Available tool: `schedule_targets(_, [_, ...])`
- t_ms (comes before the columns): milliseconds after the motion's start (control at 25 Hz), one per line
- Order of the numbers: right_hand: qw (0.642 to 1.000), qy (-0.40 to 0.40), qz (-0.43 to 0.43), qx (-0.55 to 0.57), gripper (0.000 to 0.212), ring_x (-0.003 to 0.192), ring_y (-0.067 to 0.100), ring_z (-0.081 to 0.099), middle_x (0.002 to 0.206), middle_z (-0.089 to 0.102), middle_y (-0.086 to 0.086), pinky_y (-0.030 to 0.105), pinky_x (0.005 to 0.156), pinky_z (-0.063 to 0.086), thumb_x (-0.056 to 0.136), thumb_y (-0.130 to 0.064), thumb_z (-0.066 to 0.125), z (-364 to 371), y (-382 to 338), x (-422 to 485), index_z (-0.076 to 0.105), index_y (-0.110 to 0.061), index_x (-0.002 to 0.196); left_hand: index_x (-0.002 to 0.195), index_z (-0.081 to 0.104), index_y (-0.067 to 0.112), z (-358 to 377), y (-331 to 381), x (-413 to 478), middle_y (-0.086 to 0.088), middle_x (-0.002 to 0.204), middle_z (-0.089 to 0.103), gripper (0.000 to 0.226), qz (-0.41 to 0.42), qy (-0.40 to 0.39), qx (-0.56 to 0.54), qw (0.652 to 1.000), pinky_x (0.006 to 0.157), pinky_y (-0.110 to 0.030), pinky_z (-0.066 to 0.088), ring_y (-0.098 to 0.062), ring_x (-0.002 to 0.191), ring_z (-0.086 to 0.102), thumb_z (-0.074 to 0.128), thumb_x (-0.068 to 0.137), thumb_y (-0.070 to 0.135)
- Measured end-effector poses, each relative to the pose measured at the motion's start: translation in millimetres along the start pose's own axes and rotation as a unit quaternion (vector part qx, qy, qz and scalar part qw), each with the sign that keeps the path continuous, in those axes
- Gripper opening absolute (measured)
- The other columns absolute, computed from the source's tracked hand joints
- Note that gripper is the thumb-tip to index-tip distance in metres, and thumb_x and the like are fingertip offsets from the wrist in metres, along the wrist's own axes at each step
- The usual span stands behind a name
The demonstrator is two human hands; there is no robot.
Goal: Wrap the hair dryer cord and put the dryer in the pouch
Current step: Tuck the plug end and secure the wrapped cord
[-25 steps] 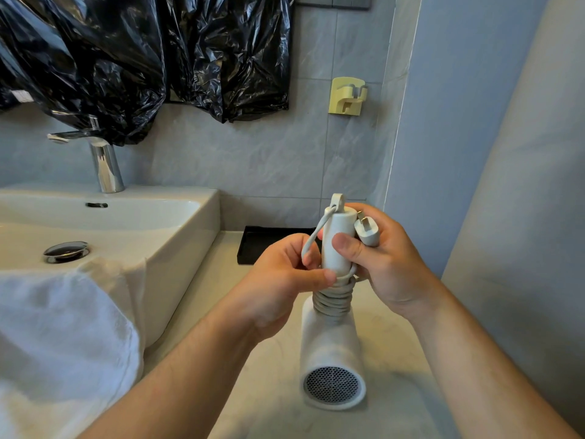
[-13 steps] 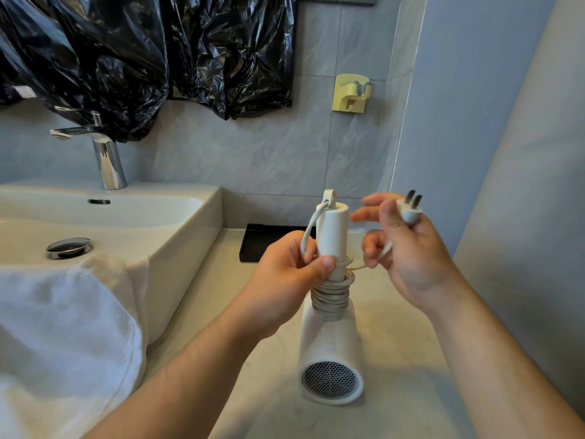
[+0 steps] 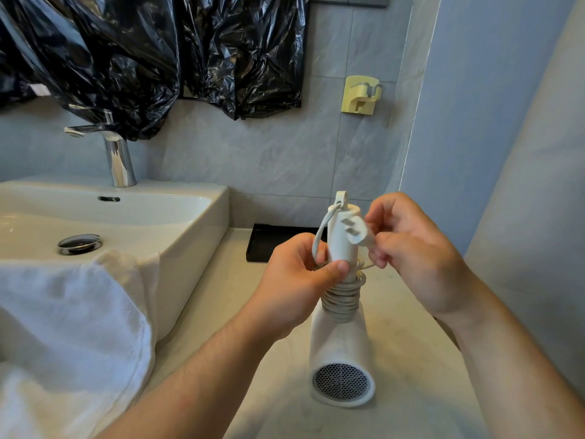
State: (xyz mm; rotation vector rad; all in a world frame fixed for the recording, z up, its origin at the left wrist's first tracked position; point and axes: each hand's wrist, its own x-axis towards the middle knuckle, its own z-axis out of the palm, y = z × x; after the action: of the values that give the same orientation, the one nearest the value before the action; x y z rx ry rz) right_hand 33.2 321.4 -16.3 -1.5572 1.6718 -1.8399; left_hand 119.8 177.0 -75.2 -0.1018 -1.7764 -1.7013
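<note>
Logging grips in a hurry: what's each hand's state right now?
Left hand: grips the hair dryer by its handle, above the coiled cord.
Right hand: pinches the plug.

Grey tiled wall (image 3: 259, 160), white sink (image 3: 193, 255) — chrome tap (image 3: 119, 163)

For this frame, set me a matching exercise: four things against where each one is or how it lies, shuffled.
1 plug
2 cord
3 towel
4 tray

A draped over the sink
B wound round the handle of the dryer
C at the back of the counter
D pinched by the right hand

Pairs: 1-D, 2-B, 3-A, 4-C
</note>
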Motion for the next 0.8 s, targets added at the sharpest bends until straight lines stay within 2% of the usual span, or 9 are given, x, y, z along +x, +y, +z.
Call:
schedule_targets(120, [0.997, -0.001, -0.046, -0.06, 0.014, 0.069, 0.01, 0.055, 0.073, 0.059, -0.009, 0.027, 0.063, 0.048, 0.072, -0.018, 0.069, 2.4, 1.2, -2.6, 0.061, -0.024, 0.082, 0.079, 0.046, -0.003, 2.0, -0.2, -1.9, -0.012, 0.077, 0.059, 0.024, 0.007, 0.001, -0.015, 1.0, 0.065, -0.026, 0.053, -0.012, 0.066, 0.068, 0.068, 0.075, 0.005])
schedule_targets(200, [0.993, 0.027, -0.056, -0.101, 0.019, 0.065, 0.009, 0.056, 0.07, 0.062, -0.009, 0.029, 0.061, 0.05, 0.065, -0.025, 0.076, 5.6, 0.9, -3.5, 0.063, -0.029, 0.078, 0.087, 0.047, -0.015, 1.7, -2.9, -1.2, -0.016, 0.081, 0.06, 0.037, 0.007, 0.014, -0.006, 1.0, 0.066, -0.033, 0.053, -0.015, 0.072, 0.066, 0.072, 0.075, 0.01])
schedule_targets(280, [0.983, 0.06, -0.067, -0.158, 0.024, 0.059, 0.006, 0.053, 0.069, 0.06, -0.008, 0.027, 0.057, 0.049, 0.062, -0.021, 0.077, 10.8, 1.0, -3.5, 0.062, -0.029, 0.078, 0.09, 0.049, -0.016, 1.2, -6.4, 0.3, -0.018, 0.082, 0.06, 0.049, 0.01, 0.025, 0.02, 0.999, 0.071, -0.049, 0.051, -0.021, 0.078, 0.058, 0.077, 0.075, 0.022])
schedule_targets(440, [0.961, 0.081, -0.095, -0.246, 0.024, 0.055, 0.003, 0.048, 0.077, 0.055, -0.002, 0.01, 0.052, 0.041, 0.061, -0.019, 0.076, 15.9, -1.4, -4.8, 0.062, -0.03, 0.078, 0.083, 0.05, -0.01, 4.6, -6.2, -1.3, -0.015, 0.076, 0.057, 0.047, 0.026, 0.045, 0.042, 0.998, 0.07, -0.042, 0.045, -0.021, 0.075, 0.051, 0.074, 0.073, 0.029])
schedule_targets(520, [0.956, 0.079, -0.091, -0.269, 0.025, 0.056, 0.004, 0.049, 0.077, 0.055, -0.001, 0.009, 0.053, 0.04, 0.061, -0.021, 0.076, 14.4, -3.0, -5.7, 0.061, -0.031, 0.077, 0.083, 0.052, -0.009, 6.6, -5.5, -2.7, -0.023, 0.075, 0.058, 0.046, 0.036, 0.054, 0.055, 0.996, 0.07, -0.042, 0.046, -0.02, 0.075, 0.052, 0.072, 0.072, 0.03])
schedule_targets(600, [0.948, 0.086, -0.095, -0.291, 0.025, 0.059, 0.008, 0.048, 0.072, 0.052, -0.001, 0.012, 0.053, 0.041, 0.06, -0.022, 0.076, 16.1, -2.8, -6.2, 0.06, -0.03, 0.079, 0.085, 0.056, -0.009, 9.6, -4.0, -4.3, -0.03, 0.082, 0.062, 0.044, 0.047, 0.059, 0.077, 0.994, 0.069, -0.046, 0.05, -0.018, 0.075, 0.054, 0.07, 0.072, 0.03])
schedule_targets(680, [0.936, 0.097, -0.107, -0.322, 0.027, 0.062, 0.014, 0.048, 0.07, 0.051, -0.001, 0.02, 0.054, 0.042, 0.061, -0.024, 0.075, 19.5, -1.8, -5.8, 0.059, -0.03, 0.082, 0.084, 0.062, -0.005, 11.5, -3.4, -5.7, -0.021, 0.082, 0.067, 0.033, 0.054, 0.064, 0.095, 0.992, 0.068, -0.043, 0.051, -0.012, 0.075, 0.057, 0.071, 0.071, 0.024])
schedule_targets(800, [0.935, 0.111, -0.092, -0.324, 0.028, 0.055, 0.013, 0.041, 0.067, 0.048, -0.001, 0.026, 0.05, 0.038, 0.061, -0.025, 0.075, 20.2, -1.3, -5.2, 0.054, -0.025, 0.079, 0.079, 0.066, 0.007, 12.7, -1.7, -8.9, 0.001, 0.075, 0.066, 0.011, 0.06, 0.064, 0.098, 0.991, 0.066, -0.027, 0.049, -0.006, 0.072, 0.057, 0.068, 0.071, 0.014])
